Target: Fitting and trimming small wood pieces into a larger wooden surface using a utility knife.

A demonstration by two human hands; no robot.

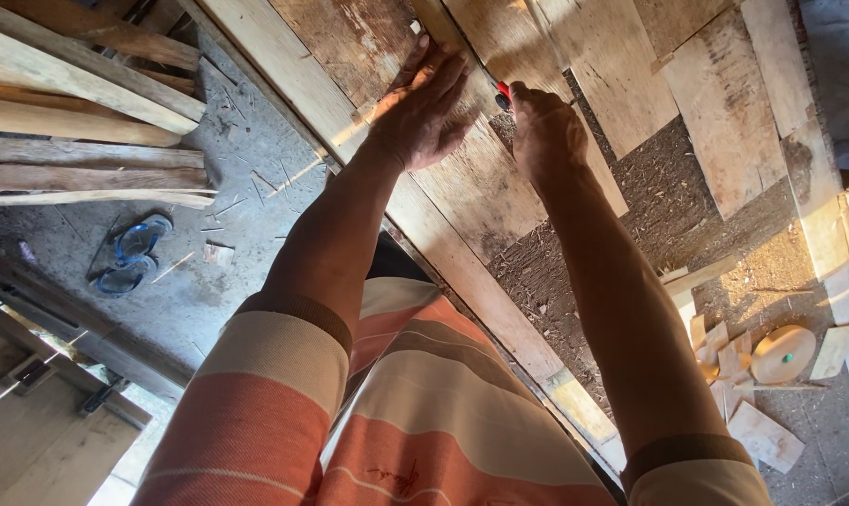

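My left hand [424, 112] lies flat, fingers spread, on a worn wooden plank [481, 187] that runs diagonally across a workbench. My right hand [544, 131] is closed in a fist just right of it, gripping a small tool with a red part [503, 92] at the plank's surface. The tool's working end is hidden by my fingers. Both forearms reach up from my orange and cream striped shirt [424, 412].
Thin plywood sheets [715, 103] cover the bench above sawdust [668, 215]. Small wood offcuts and a round wooden disc [782, 354] lie at right. Long timber planks [78, 103] are stacked at upper left, blue sandals [132, 253] on the concrete floor.
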